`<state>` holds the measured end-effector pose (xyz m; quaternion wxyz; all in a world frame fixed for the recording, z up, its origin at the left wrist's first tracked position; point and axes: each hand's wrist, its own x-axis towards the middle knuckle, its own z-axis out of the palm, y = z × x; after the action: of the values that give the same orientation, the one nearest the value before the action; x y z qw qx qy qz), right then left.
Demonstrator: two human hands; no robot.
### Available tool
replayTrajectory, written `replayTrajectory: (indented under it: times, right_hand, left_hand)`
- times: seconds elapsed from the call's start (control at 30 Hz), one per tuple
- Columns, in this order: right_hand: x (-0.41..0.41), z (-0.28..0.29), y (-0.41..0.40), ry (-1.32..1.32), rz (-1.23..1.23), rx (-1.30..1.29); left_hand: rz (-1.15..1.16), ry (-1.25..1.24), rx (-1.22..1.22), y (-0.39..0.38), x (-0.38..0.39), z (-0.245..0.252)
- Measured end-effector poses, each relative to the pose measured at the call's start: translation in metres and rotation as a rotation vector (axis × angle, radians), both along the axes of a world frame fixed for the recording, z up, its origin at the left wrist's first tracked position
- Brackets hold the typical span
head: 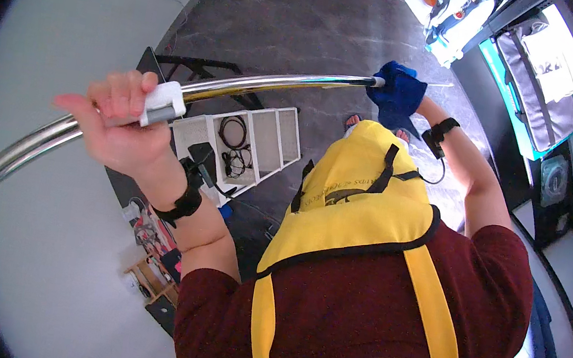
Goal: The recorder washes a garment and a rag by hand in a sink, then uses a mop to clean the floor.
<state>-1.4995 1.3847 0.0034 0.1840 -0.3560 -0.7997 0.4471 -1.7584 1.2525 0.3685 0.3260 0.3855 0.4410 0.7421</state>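
Observation:
A shiny metal pole (278, 80) runs across the upper part of the view, from the left rim to a blue cloth. My left hand (125, 112) is wrapped around the pole's left part, close against a white plastic bracket (165, 103) that sits on it. At the pole's right end my right hand (419, 103) holds the blue cloth (398, 93), which hides most of the fingers. A thin light rod (440, 84) sticks out beyond the cloth. A yellow apron (354, 205) covers my front, and a black strap with a small device is on each wrist.
Below the pole stands a white shelf unit (273, 144) with coiled black cables (232, 132). A black-framed table (203, 64) is beside it. A grey fabric bag (538, 88) lies at the right. A small wooden rack (152, 276) is at the lower left, near the white wall (42, 199).

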Motion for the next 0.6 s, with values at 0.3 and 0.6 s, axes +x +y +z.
replayTrajectory:
  times: [0.3,0.6]
  right_hand:
    - [-0.023,-0.016,0.039,-0.078,0.343,-0.167]
    - [0.091,-0.141,0.042,0.24,-0.356,-1.433]
  left_hand:
    - [-0.146,0.02,-0.019,0.003,-0.001,-0.005]
    - [-0.228,-0.013,0.064,-0.018,-0.035,0.038]
